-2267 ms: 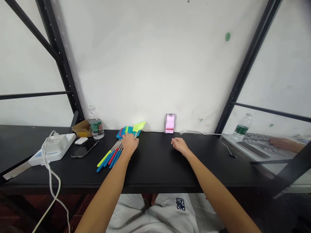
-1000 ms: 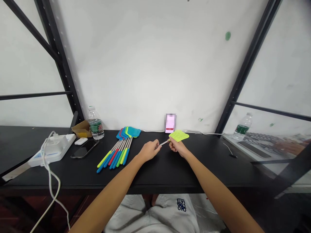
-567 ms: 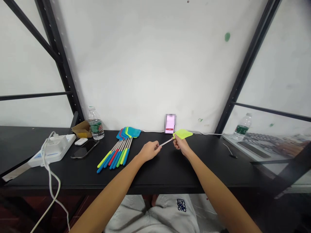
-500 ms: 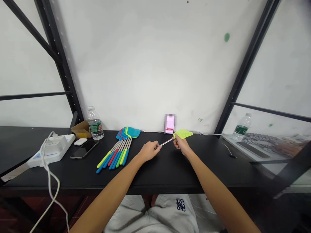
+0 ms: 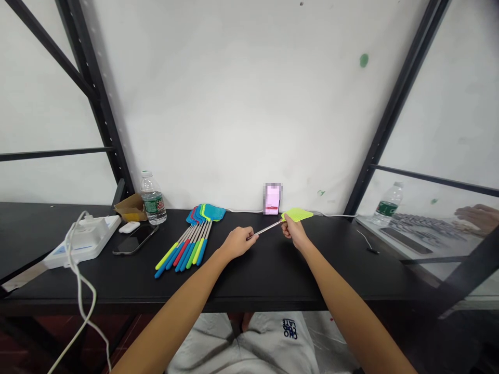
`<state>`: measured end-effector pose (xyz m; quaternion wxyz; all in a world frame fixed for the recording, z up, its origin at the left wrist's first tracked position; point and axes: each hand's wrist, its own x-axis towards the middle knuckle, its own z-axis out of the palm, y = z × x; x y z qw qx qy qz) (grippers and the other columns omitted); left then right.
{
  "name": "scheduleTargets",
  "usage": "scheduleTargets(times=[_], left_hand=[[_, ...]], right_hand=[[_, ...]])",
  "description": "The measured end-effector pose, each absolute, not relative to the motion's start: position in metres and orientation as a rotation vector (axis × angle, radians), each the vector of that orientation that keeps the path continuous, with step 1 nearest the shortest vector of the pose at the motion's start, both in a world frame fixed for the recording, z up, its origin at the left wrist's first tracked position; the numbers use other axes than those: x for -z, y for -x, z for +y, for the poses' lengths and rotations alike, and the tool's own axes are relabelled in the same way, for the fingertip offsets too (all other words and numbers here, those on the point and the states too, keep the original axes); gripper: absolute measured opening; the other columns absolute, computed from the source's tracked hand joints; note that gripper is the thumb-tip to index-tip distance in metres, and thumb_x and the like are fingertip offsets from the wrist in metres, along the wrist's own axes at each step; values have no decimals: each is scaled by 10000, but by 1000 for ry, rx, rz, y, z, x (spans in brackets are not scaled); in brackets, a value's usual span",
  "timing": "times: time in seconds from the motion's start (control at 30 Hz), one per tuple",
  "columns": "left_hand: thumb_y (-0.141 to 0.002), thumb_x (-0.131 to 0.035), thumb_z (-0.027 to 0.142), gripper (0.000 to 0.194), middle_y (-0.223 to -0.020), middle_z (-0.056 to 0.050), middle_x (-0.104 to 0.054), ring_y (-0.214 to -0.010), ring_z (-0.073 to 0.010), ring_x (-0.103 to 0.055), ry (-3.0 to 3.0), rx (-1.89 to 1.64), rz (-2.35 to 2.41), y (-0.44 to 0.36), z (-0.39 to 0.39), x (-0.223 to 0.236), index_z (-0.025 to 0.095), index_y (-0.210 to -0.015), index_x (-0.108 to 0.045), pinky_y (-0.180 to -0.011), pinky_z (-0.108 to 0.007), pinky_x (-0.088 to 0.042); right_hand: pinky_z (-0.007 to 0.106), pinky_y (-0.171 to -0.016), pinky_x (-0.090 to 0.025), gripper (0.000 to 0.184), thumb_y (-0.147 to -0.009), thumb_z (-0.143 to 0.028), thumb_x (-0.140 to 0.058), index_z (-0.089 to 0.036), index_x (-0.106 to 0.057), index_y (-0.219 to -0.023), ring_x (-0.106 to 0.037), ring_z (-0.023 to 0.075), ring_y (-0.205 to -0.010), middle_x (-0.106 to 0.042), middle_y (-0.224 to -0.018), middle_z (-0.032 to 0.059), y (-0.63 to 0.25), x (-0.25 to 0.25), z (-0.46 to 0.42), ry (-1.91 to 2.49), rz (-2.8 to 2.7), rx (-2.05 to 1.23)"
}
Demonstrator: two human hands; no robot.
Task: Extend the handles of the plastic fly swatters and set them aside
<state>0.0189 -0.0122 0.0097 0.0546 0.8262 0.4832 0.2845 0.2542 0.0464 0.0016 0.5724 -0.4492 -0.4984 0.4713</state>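
Observation:
Between my two hands stretches a fly swatter with a yellow-green mesh head (image 5: 299, 214) and a thin metal rod. My left hand (image 5: 238, 242) is closed round the handle end, so the grip is hidden in my fist. At the other end my right hand (image 5: 294, 232) pinches the base of the mesh head, thumb on top. To the left, several more fly swatters (image 5: 190, 238) lie side by side in a fan, with blue, red, green and yellow grips toward me and their heads stacked toward the wall.
Left on the black table (image 5: 249, 283) are a water bottle (image 5: 153, 200), a cardboard box (image 5: 131, 208), a white earbud case (image 5: 129, 227), a phone (image 5: 135, 240) and a white power strip (image 5: 86, 241). A lit phone (image 5: 272, 199) leans on the wall. Another person's hand (image 5: 477, 217) shows far right.
My right hand has moved slightly right with the swatter's head, and more rod shows between my hands. My left hand has stayed put. Another person's hand has appeared at the far right.

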Motion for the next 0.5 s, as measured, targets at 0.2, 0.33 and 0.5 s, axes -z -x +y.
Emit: scheduleTargets(times=[0.2,0.33,0.5], left_hand=[[-911,-472,453,318,-687,-6,-625,-618,-134,-532,-2504,-852,1470,-18,-12,-10,197,-756,-580,-556,-243,-277],[-911,-473,444,309,-667,-1,-614,-612,-133,-527,-2496,-839,1470,-17,-11,-10,196,-759,-579,-558,-242,-278],[-907,-478,432,298,-653,2,-600,-602,-128,-517,-2502,-841,1473,-16,-9,-8,197,-746,-566,-559,-238,-273]], right_hand=[[190,-341,-178,355,-818,-521,-589,-186,-493,-756,-323,60,-370,-429,-492,-39,-257,-1,48,1067,-1124,-1077],[188,-326,-182,332,-833,-496,-570,-183,-493,-754,-316,58,-358,-423,-476,-45,-259,-2,50,1078,-1063,-1058],[179,-326,-174,319,-824,-460,-588,-175,-499,-713,-322,56,-348,-427,-462,-45,-260,0,52,1077,-1038,-1059]])
